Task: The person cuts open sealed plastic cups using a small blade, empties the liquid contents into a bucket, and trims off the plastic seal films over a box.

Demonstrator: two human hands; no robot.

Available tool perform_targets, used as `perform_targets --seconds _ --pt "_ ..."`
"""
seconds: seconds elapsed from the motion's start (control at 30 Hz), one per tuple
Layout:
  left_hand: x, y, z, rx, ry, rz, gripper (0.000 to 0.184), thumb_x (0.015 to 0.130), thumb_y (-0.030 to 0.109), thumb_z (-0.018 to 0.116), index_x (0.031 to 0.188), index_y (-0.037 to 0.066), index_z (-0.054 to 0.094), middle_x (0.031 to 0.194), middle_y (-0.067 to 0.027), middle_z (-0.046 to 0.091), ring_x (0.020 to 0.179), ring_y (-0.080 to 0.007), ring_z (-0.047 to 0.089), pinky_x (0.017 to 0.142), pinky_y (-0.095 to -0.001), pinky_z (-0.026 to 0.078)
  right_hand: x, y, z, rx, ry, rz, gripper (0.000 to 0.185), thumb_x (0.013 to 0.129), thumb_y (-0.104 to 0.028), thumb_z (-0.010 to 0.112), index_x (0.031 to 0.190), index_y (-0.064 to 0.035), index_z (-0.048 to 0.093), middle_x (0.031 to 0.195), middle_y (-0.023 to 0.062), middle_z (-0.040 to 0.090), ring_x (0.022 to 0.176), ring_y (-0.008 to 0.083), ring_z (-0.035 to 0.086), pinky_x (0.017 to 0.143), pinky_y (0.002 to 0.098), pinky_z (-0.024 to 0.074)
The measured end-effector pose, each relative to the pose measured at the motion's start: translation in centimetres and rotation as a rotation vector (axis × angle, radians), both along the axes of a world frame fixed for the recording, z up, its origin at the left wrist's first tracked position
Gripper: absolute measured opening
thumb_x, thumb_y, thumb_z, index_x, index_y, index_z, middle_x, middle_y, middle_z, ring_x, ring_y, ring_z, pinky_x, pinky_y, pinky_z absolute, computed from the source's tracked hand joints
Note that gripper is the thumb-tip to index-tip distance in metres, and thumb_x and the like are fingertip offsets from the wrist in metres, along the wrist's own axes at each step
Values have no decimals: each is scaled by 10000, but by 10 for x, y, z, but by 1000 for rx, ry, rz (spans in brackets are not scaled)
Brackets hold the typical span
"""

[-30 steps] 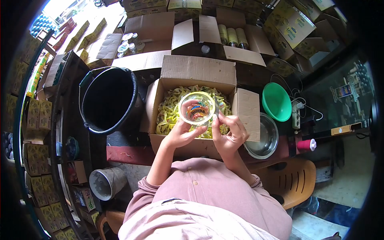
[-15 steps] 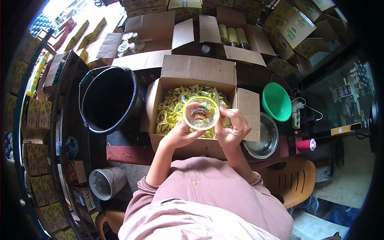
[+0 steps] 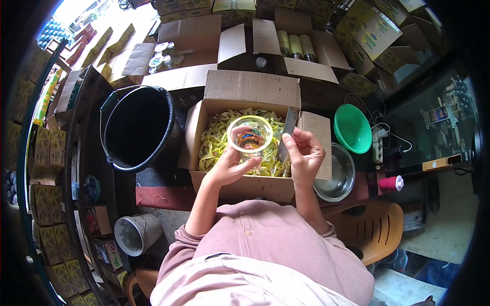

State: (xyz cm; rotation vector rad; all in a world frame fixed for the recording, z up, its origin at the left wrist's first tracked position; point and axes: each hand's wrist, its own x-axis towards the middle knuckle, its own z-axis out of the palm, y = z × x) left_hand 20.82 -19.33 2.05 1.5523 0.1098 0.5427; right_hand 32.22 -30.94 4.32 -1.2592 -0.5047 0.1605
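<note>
My left hand (image 3: 228,166) is closed around a clear plastic cup (image 3: 250,148) with a yellow rim and a coloured label, its mouth tilted toward me. To the right of the cup, my right hand (image 3: 304,155) pinches a flat grey blade-like strip (image 3: 289,126) that points up and away from me. The strip is apart from the cup. Both hands are above an open cardboard box (image 3: 252,86) filled with yellow printed plastic pieces (image 3: 217,137), whose exact kind I cannot make out.
A black bucket (image 3: 137,166) stands left of the box. On the right are a green bowl (image 3: 352,128), a metal bowl (image 3: 343,176), a pink spool (image 3: 389,183) and a power strip (image 3: 377,150). Behind, open cartons hold jars (image 3: 167,60) and yellow-wrapped cylinders (image 3: 295,47).
My right hand has moved away from the cup's rim to the right, and the grey strip now shows plainly in its fingers. The cup in my left hand has shifted slightly left.
</note>
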Motion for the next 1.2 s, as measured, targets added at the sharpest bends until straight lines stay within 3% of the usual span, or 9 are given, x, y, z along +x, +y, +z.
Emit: perform_targets --seconds 0.3,0.43,0.57,0.7,0.8,0.83,0.9,1.0,1.2 --pt "1 5 -12 -216 58 53 560 821 35 577 1270 59 245 1133 -81 421 1018 -117 441 845 -247 404 40 -35 -16 137 231 -42 220 731 26 669 939 -22 618 783 30 628 703 82 584 692 221 499" --pt "3 5 -21 -215 55 107 543 831 12 553 1277 50 246 1127 -74 431 1014 -114 447 861 -250 393 110 -114 -59 -244 -81 -647 400 756 -22 666 1128 34 529 757 47 631 654 73 557 639 203 451" --pt "4 5 -23 -210 47 99 538 833 25 558 1273 38 248 1109 -74 455 1018 -121 450 875 -257 386 150 -188 -158 -704 -160 -790 313 672 -31 699 973 -5 619 707 93 661 607 133 620 578 265 485" --pt "2 4 -22 -205 71 91 528 837 32 554 1271 34 253 1138 -84 452 1037 -127 446 885 -265 386 146 -199 -209 -1193 -227 -682 232 672 -43 567 884 -58 661 745 172 642 676 260 641 622 349 491" --pt "1 6 -26 -252 71 73 516 842 42 550 1267 35 258 1143 -84 463 1039 -131 454 886 -271 386 182 -216 -273 -1038 197 -636 242 715 -244 570 803 -40 667 794 204 632 753 357 617 664 419 474" --pt "0 6 -26 -271 74 63 506 845 51 551 1262 42 264 1132 -75 470 1034 -128 458 888 -272 382 179 -218 -279 -1303 -221 -519 314 738 -297 529 788 -15 659 788 230 622 767 370 612 667 435 464" --pt "0 6 -26 -292 67 54 497 848 52 548 1260 53 270 1132 -72 471 1033 -124 458 891 -272 378 180 -216 -283 -1222 -254 -502 341 735 -313 509 774 -9 657 788 252 614 775 365 616 670 439 456" --pt "-1 7 -29 -286 58 64 506 860 67 517 1293 56 256 1158 -105 492 1047 -178 503 869 -301 408 209 -225 -315 -818 454 -586 295 789 -170 426 840 1 662 877 255 606 865 357 603 757 428 448" --pt "-3 12 -30 -322 80 82 467 876 107 487 1301 63 297 1188 -137 487 1070 -237 515 860 -339 424 184 -211 -246 -1243 -76 -525 226 736 -94 481 832 -26 673 798 203 635 768 290 632 680 364 478"
